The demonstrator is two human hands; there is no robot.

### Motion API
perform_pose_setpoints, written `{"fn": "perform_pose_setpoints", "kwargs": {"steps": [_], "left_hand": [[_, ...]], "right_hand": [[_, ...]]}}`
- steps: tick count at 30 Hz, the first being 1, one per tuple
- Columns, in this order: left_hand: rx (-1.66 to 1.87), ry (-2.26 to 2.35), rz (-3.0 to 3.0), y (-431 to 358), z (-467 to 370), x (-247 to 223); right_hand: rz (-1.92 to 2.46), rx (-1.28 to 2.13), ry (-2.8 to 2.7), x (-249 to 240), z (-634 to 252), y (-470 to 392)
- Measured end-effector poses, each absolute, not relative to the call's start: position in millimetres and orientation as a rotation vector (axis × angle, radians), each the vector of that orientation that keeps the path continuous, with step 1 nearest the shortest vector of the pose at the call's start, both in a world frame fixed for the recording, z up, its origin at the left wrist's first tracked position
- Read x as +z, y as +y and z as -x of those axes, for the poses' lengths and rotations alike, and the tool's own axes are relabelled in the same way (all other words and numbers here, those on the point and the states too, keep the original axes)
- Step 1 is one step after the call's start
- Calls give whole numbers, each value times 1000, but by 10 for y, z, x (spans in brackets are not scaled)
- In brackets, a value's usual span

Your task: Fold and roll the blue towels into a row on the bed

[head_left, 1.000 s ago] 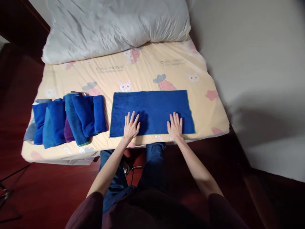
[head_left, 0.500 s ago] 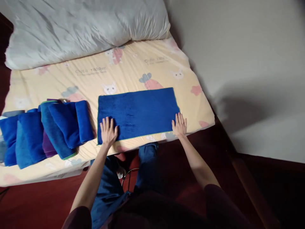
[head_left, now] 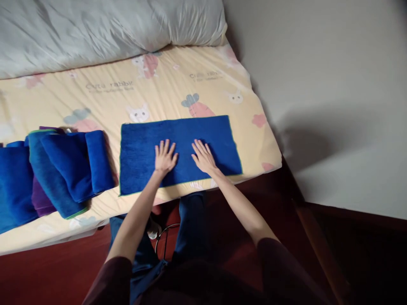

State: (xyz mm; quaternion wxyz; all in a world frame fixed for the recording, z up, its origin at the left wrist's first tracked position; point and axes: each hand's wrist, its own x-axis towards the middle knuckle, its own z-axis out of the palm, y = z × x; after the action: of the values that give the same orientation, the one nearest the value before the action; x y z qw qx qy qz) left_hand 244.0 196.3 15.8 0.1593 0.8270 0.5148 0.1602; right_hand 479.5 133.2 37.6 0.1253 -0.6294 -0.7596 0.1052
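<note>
A blue towel [head_left: 140, 148] with a thin green edge lies spread out as a flat rectangle near the front edge of the bed. My left hand [head_left: 165, 158] rests palm down around the towel's middle, its fingers spread. To the right of it, my right hand [head_left: 204, 157] also lies flat on the cloth with fingers stretched out. A gap of bare towel separates the two hands. Neither hand grips anything.
Left of the towel lies a row of folded towels [head_left: 68, 165] in blue, teal and purple, cut off by the frame's edge. A grey quilt [head_left: 111, 34] is heaped across the back of the patterned sheet [head_left: 168, 89]. A pale wall [head_left: 318, 84] stands on the right.
Both hands have moved inward from the towel's two ends to its middle. The view has shifted somewhat to the right, and the towel still lies flat.
</note>
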Motion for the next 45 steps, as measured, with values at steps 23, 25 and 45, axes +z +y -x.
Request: {"fn": "perform_pose_setpoints", "kwargs": {"steps": [23,25,45], "left_hand": [[500,1802,-2200,859,-1021,484],[480,1869,-2153,164,-1008,421],[-258,1373,-1913,-1325,-952,475]], "right_hand": [[1999,387,-1515,606,-4970,792],[1871,578,-1290,530,-4402,199],[1193,1300,-173,335,-3308,-558]]}}
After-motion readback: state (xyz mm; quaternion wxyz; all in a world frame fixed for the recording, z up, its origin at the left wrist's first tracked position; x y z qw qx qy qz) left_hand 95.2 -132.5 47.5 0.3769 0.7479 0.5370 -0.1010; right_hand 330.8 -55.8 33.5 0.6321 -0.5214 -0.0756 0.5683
